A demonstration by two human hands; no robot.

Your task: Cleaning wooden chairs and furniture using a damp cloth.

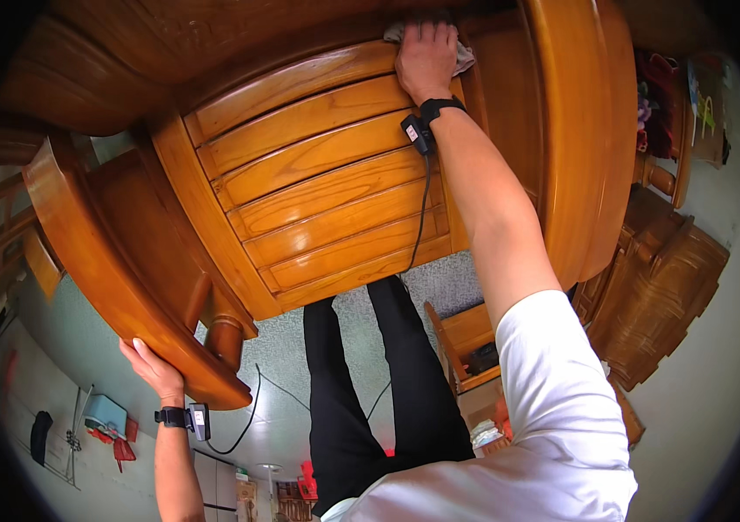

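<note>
My right hand (pixel 427 62) presses down on a crumpled greyish cloth (pixel 465 60) at the back right corner of a slatted wooden seat (pixel 318 176). Its fingers lie over the cloth and hide most of it. The seat belongs to a large varnished wooden armchair, whose carved backrest (pixel 194 39) rises behind. At the lower left, my left hand (pixel 153 370) holds the outer edge of the curved left armrest (pixel 115 274) near its front end. The thumb lies along the edge, and the other fingers are partly hidden. The right armrest (pixel 582 143) stands beside my right arm.
Each wrist wears a strapped device, and a thin black cable (pixel 423 215) trails from the right one across the seat front. Another cable (pixel 249 417) hangs by the left. Wooden furniture (pixel 657 300) stands at right. A light blue box (pixel 106 412) is at lower left.
</note>
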